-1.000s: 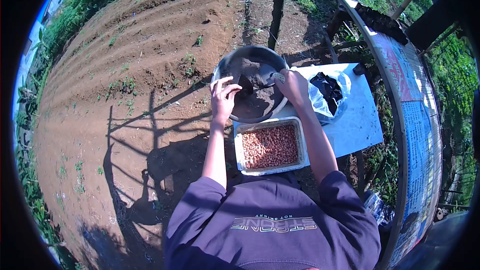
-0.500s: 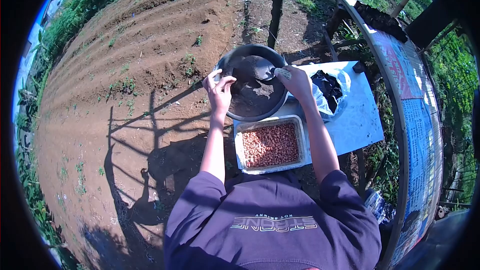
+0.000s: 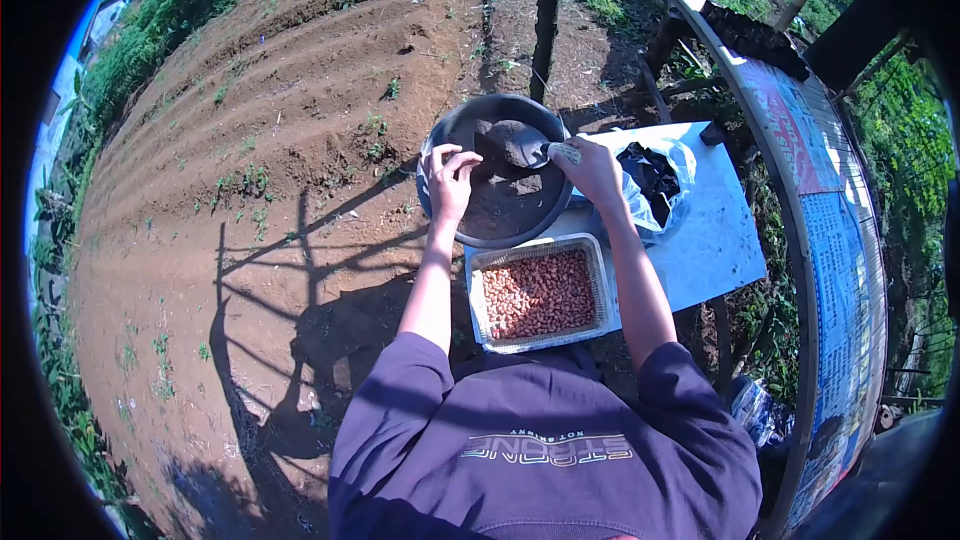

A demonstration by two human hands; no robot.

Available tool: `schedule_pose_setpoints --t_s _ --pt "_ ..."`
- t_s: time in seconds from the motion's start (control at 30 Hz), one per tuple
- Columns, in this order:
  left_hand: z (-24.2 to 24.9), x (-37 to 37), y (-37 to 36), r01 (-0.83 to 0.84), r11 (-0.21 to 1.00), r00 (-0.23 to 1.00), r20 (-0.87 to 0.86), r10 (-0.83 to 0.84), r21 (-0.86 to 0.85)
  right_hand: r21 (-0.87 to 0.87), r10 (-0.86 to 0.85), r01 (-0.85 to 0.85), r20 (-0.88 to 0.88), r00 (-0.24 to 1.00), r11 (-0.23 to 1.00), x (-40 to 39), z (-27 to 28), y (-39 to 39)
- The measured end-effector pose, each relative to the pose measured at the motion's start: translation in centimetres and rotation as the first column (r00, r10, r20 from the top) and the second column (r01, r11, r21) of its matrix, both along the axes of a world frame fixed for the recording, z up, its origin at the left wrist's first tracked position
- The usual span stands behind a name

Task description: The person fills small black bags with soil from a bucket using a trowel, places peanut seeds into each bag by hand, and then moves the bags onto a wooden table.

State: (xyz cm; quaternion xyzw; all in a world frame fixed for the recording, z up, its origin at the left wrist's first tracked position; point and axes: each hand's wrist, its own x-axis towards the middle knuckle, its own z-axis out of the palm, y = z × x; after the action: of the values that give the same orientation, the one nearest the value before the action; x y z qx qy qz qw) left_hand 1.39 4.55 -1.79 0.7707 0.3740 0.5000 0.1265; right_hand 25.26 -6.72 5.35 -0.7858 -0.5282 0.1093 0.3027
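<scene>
Above the left rim of a round dark basin (image 3: 470,230), my left hand (image 3: 452,182) has its fingers curled round a dark item inside it, too shadowed to make out. My right hand (image 3: 592,172) grips the handle of a scoop (image 3: 522,144) over the basin's right side; the scoop's rounded grey-brown head tilts toward the left hand. Dark soil (image 3: 510,205) lies in the basin. Nearest me, a pale rectangular basket (image 3: 478,305) holds many reddish-brown pieces like beans or seeds (image 3: 540,290).
A light-coloured table (image 3: 715,230) bears the basket and an open plastic bag (image 3: 675,180) with black material inside. A curved frame with printed sheets (image 3: 825,260) stands at the right. A dark post (image 3: 547,20) rises beyond the basin. Ridged brown ground (image 3: 280,120) spreads leftward.
My left hand has moved slightly right and down, over the basin. The scoop stays in my right hand, its head still near the left fingers.
</scene>
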Motion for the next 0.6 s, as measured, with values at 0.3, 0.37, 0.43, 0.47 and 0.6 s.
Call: schedule_pose_setpoints --t_s 0.3,0.37,0.43,0.47,0.6 --pt "0.4 -1.0 -0.6 0.035 0.998 0.999 -0.006 -0.035 0.042 -0.031 -0.022 0.019 -0.12 0.992 0.999 -0.6 -0.7 -0.3" --pt "0.3 -1.2 -0.7 0.023 0.999 1.0 0.002 -0.023 0.036 -0.034 -0.02 0.017 -0.103 0.994 0.999 -0.7 -0.7 -0.2" --pt "0.3 -1.3 -0.6 0.018 0.999 1.0 0.004 -0.019 0.031 -0.019 -0.02 0.017 -0.131 0.991 1.0 -0.6 -0.5 -0.1" --pt "0.3 -1.3 -0.6 0.022 0.999 1.0 0.0 -0.022 0.029 -0.012 -0.02 0.018 -0.146 0.989 1.0 -0.5 -0.4 -0.1" --pt "0.7 -1.1 -0.2 0.005 1.0 1.0 -0.006 -0.005 0.024 0.013 0.017 -0.015 -0.197 0.98 1.0 -0.1 0.4 -0.2"
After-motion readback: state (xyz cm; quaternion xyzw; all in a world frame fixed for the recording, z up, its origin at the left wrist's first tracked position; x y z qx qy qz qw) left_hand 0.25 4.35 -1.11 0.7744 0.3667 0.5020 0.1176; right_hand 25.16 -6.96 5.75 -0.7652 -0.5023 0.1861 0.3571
